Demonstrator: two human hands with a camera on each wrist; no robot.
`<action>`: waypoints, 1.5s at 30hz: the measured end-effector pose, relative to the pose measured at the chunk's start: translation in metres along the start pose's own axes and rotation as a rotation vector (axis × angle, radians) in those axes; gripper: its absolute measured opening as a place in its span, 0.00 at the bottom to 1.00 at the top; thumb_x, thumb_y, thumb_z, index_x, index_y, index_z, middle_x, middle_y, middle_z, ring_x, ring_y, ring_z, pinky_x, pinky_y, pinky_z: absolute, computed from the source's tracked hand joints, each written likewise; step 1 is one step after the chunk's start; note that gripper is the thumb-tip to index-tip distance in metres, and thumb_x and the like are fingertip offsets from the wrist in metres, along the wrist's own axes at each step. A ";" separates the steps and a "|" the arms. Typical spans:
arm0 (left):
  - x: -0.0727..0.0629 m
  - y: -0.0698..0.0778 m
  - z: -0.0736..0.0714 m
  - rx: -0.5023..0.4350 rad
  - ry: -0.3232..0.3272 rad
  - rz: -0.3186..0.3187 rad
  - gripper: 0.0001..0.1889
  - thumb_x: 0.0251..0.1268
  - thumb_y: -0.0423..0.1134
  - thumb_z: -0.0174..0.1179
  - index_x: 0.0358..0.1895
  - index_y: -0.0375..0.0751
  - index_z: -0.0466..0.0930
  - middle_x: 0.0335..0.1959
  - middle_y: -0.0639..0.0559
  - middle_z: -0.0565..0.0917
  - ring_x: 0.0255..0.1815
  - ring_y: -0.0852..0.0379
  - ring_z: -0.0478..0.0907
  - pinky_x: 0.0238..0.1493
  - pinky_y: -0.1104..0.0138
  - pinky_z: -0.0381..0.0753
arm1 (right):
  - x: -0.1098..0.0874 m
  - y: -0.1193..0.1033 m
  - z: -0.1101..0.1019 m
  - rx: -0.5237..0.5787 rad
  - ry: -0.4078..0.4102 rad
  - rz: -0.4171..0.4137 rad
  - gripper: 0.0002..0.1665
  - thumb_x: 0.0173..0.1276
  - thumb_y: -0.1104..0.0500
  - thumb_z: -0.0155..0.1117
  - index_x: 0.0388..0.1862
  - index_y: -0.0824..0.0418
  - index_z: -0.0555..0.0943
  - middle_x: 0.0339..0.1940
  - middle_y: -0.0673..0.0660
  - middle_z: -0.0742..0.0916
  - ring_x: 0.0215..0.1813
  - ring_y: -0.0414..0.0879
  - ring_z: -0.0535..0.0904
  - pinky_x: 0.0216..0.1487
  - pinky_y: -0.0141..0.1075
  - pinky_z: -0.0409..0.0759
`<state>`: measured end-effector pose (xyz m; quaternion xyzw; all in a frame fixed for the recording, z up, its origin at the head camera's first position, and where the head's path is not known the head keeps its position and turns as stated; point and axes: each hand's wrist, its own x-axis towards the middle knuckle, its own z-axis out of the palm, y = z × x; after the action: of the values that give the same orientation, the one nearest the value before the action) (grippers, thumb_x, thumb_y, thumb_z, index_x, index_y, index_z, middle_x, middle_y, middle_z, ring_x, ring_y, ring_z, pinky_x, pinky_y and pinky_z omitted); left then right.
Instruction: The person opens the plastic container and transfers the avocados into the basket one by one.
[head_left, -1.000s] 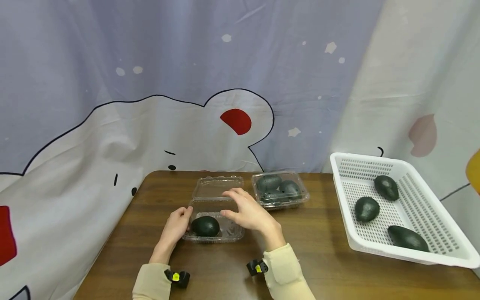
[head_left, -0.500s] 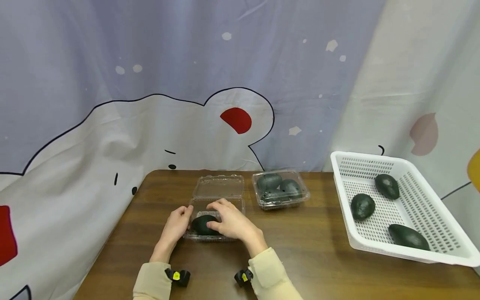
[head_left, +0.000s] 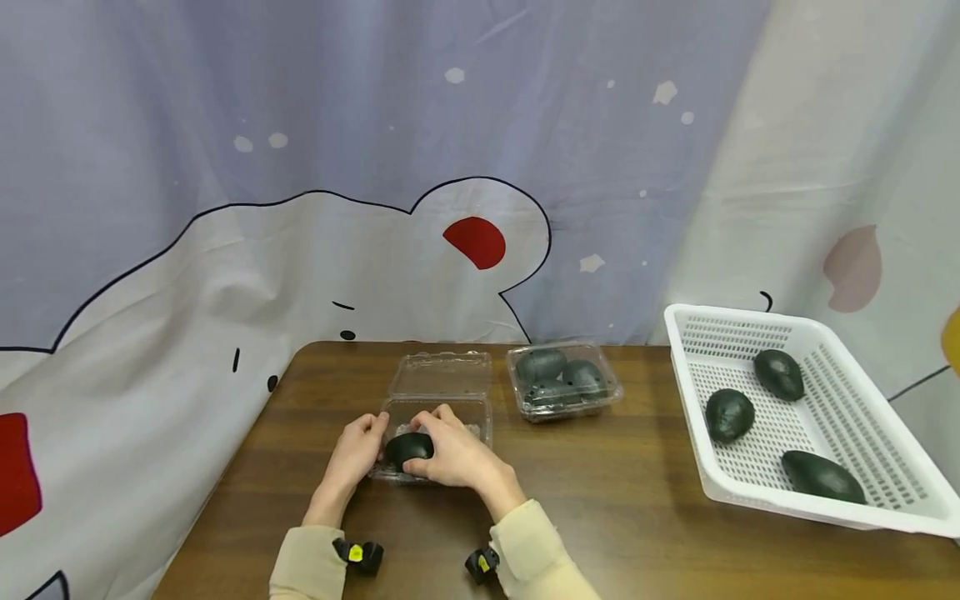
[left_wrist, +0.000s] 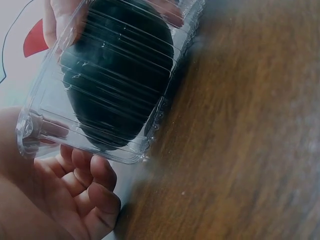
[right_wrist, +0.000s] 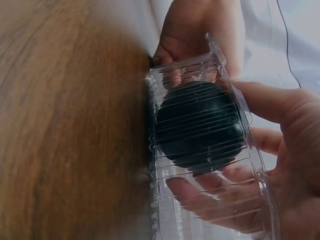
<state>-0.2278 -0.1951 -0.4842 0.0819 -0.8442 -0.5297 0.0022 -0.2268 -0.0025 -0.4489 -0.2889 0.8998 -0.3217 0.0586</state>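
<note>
A dark green avocado [head_left: 408, 448] lies in the base of a clear plastic clamshell box [head_left: 484, 414], whose lid [head_left: 441, 377] is folded back flat on the table. My right hand [head_left: 459, 454] reaches over the box's right side and grips the avocado, thumb in front and fingers behind. At the left end, my left hand [head_left: 357, 448] holds the box's rim. The left wrist view has the fingers [left_wrist: 102, 175] curled against the outside of the end wall. Through the ribbed side, the right wrist view shows the avocado [right_wrist: 200, 125] between thumb and fingers.
Behind and to the right stands a second clamshell box [head_left: 564, 380], closed, with 3 avocados inside. A white perforated basket [head_left: 693, 450] holding 3 avocados stands at the right. The wooden table [head_left: 630, 517] ends at a printed curtain [head_left: 360, 275].
My right hand has come left and down from above the box and taken hold of the avocado. My left hand stays on the rim. An avocado in the basket shifted slightly left.
</note>
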 end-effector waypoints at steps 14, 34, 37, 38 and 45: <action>0.001 0.001 0.002 -0.008 0.012 0.000 0.21 0.78 0.48 0.47 0.28 0.37 0.69 0.19 0.47 0.71 0.21 0.52 0.68 0.25 0.65 0.66 | 0.005 0.000 0.004 0.015 -0.013 0.036 0.28 0.56 0.55 0.72 0.56 0.54 0.74 0.47 0.54 0.73 0.40 0.45 0.72 0.38 0.34 0.75; 0.000 0.000 0.001 -0.001 -0.006 0.003 0.21 0.78 0.50 0.45 0.31 0.36 0.70 0.19 0.48 0.71 0.21 0.53 0.67 0.24 0.64 0.65 | 0.005 -0.004 0.008 -0.001 0.038 0.080 0.30 0.55 0.54 0.72 0.57 0.53 0.75 0.49 0.54 0.73 0.45 0.46 0.70 0.40 0.38 0.75; 0.000 0.000 0.000 -0.001 -0.005 0.002 0.21 0.79 0.49 0.45 0.31 0.36 0.70 0.19 0.48 0.71 0.21 0.53 0.68 0.25 0.64 0.66 | 0.006 -0.002 0.007 0.016 0.049 0.069 0.29 0.55 0.55 0.72 0.56 0.54 0.75 0.48 0.53 0.73 0.44 0.46 0.71 0.40 0.38 0.75; 0.000 -0.001 0.000 0.000 -0.006 0.002 0.20 0.79 0.49 0.45 0.30 0.36 0.69 0.19 0.48 0.71 0.21 0.52 0.68 0.26 0.64 0.66 | 0.005 -0.002 0.006 0.024 0.052 0.069 0.29 0.55 0.54 0.72 0.56 0.54 0.75 0.48 0.53 0.73 0.43 0.46 0.71 0.40 0.38 0.75; 0.000 -0.001 0.001 0.002 -0.011 0.015 0.20 0.79 0.48 0.45 0.30 0.38 0.68 0.19 0.48 0.71 0.23 0.51 0.69 0.28 0.63 0.67 | 0.002 0.000 -0.006 0.026 0.086 0.051 0.28 0.56 0.54 0.72 0.56 0.52 0.76 0.48 0.53 0.74 0.42 0.46 0.71 0.40 0.38 0.75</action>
<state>-0.2280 -0.1946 -0.4852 0.0727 -0.8454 -0.5292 0.0015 -0.2299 -0.0007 -0.4442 -0.2512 0.9042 -0.3440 0.0319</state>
